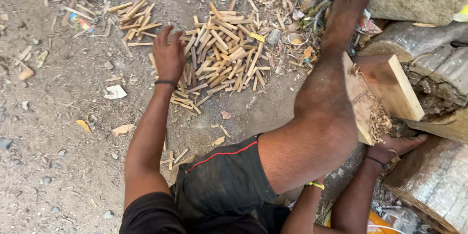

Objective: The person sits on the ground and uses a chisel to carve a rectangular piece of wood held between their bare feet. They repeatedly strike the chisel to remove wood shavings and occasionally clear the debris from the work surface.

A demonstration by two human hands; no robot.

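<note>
I see my left hand [168, 56] spread flat with fingers apart on the pile of short pale wooden sticks [219, 58] on the dirt ground [58, 131], maybe to gather them, while my right hand [397, 146], open, rests under the flat tan wooden block [385, 90], maybe to steady it.

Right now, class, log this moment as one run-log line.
left hand: spread on sticks | right hand: hidden behind leg | block: by knee, against logs | ground: dirt, chips

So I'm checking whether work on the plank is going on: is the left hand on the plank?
No, the left hand lies on the pile of sticks, well apart from the plank.
</note>
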